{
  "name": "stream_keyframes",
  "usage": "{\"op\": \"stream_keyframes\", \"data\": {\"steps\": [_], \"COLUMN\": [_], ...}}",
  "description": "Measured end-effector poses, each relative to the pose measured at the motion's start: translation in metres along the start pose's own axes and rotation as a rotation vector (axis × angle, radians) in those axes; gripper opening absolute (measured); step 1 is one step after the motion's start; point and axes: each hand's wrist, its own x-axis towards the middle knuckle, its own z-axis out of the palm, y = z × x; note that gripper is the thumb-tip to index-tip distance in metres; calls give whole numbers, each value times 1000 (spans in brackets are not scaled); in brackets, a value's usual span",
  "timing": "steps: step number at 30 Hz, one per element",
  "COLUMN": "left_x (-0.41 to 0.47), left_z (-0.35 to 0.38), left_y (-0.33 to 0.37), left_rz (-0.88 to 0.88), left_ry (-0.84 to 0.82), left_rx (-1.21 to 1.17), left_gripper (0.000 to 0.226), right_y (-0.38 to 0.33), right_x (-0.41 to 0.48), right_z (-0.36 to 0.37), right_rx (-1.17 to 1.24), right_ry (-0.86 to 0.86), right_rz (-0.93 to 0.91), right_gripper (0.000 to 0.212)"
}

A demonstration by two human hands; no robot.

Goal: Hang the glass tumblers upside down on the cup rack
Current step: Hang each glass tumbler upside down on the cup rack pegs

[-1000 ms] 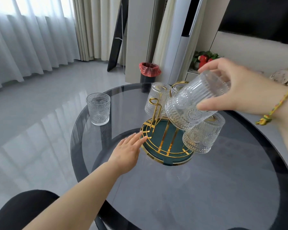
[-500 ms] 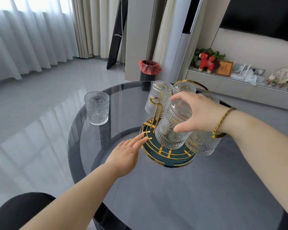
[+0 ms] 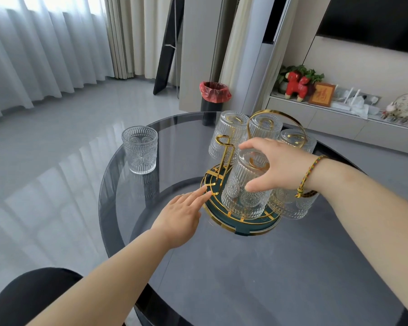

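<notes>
Now the right hand (image 3: pixel 276 168) grips an upturned tumbler (image 3: pixel 245 184) upright on the rack (image 3: pixel 243 222); the flat, empty left hand (image 3: pixel 181 215) sits nearer the last glass (image 3: pixel 140 149), upright toward the table's far-left edge.

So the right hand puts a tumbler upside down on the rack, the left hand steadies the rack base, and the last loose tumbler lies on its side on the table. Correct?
Not quite. In the head view, the loose tumbler stands upright on the glass table, mouth up. The rest holds: right hand on the inverted tumbler, left hand touching the cup rack base.
</notes>
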Motion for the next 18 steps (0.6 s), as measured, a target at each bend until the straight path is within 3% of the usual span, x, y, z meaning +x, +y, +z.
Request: {"op": "stream_keyframes", "data": {"steps": [7, 10, 13, 18], "left_x": [-1, -10, -26, -40], "left_z": [-3, -7, -19, -51], "left_y": [1, -6, -27, -67], "left_rz": [-22, -36, -88, -308], "left_ry": [-28, -38, 40, 216], "left_rx": [2, -2, -20, -21], "left_gripper": [52, 50, 44, 35], "right_y": [-10, -26, -50, -90], "right_x": [-7, -10, -10, 18], "right_z": [-6, -6, 8, 73], "right_rx": [-20, 25, 215, 437], "right_ry": [-28, 222, 446, 306], "right_rz": [25, -44, -170, -251], "right_gripper": [83, 68, 42, 35]}}
